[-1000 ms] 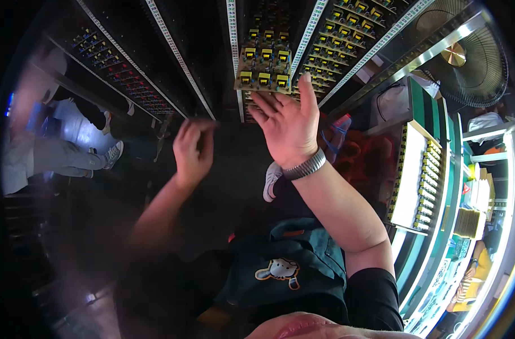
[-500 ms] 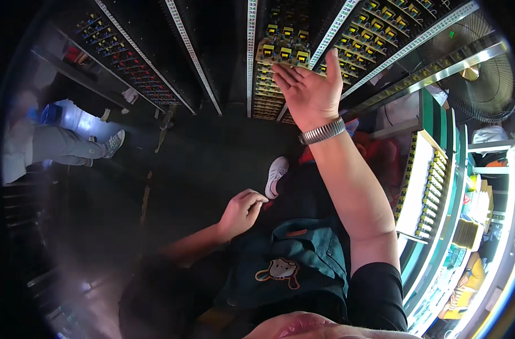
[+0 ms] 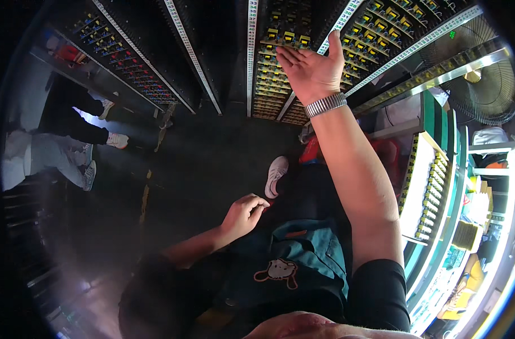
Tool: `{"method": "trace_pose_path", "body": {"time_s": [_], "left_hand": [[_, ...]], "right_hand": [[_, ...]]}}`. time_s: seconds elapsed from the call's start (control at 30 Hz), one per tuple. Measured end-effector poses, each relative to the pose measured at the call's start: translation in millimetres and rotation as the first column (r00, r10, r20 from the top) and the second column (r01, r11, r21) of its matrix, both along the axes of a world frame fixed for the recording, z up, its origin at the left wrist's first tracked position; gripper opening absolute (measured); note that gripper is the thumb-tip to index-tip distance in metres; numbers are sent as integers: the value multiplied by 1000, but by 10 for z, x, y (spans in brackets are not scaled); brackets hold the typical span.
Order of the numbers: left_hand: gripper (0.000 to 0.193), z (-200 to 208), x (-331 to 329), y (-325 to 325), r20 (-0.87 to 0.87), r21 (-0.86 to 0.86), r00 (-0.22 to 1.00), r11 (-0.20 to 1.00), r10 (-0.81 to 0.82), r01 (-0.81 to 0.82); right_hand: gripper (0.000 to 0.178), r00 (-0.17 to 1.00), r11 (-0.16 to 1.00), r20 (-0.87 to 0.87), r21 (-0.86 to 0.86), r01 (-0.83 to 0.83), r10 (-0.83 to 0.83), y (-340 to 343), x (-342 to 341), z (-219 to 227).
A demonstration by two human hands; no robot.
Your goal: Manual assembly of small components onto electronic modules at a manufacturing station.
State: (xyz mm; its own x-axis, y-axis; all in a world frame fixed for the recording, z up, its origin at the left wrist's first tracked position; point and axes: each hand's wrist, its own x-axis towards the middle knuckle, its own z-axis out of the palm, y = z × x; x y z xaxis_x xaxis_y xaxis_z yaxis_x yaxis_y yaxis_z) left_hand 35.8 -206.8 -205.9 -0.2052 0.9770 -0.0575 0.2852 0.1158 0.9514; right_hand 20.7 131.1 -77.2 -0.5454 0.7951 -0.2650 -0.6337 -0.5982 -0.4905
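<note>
My right hand [image 3: 313, 70] is raised at the rack, palm up, with fingers stretched out and the thumb apart. Just beyond its fingertips is the front edge of a circuit board [image 3: 288, 44] carrying yellow-wrapped transformers; whether the fingers touch it I cannot tell. The board is one of several stacked rows in the black rack [image 3: 230, 73], between white marked strips. A metal watch band [image 3: 325, 105] circles my right wrist. Low in front of my body, my left hand [image 3: 243, 216] hangs with its fingers curled in; nothing shows in it.
To the right stand a large fan [image 3: 475, 73] and a green-edged shelf unit [image 3: 432, 121] with a lit board of yellow parts. Other people's legs [image 3: 71, 152] are at the left. More boards with red and blue parts [image 3: 136, 73] fill the rack's left side.
My right hand has shifted slightly up and to the right. The board before its fingers now appears farther back in the rack. Dark-trousered legs have come into view at the left.
</note>
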Motion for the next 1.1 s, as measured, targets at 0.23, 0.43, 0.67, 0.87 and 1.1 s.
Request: {"method": "trace_pose_path", "body": {"time_s": [0.23, 0.43, 0.67, 0.87, 1.1], "left_hand": [[15, -13, 37, -22, -16, -12, 999, 999, -35, 35], [16, -31, 101, -4, -27, -43, 996, 996, -85, 83], [18, 3, 353, 345, -17, -66, 996, 994, -91, 89], [12, 452, 1271, 1584, 154, 241, 879, 880, -452, 410], [8, 1642, 3854, 1980, 58, 267, 327, 330, -943, 905]], "right_hand": [[128, 1000, 1000, 4, 20, -1, 1, 6, -28, -15], [126, 1000, 999, 3, 43, -23, 23, -17, 40, 53], [74, 967, 968, 50, -22, -249, 249, -697, 1054, 379], [39, 777, 835, 571, 266, -482, 266, -1376, 3392, 824], [42, 576, 939, 807, 289, -186, -134, -2833, 6002, 1137]]}}
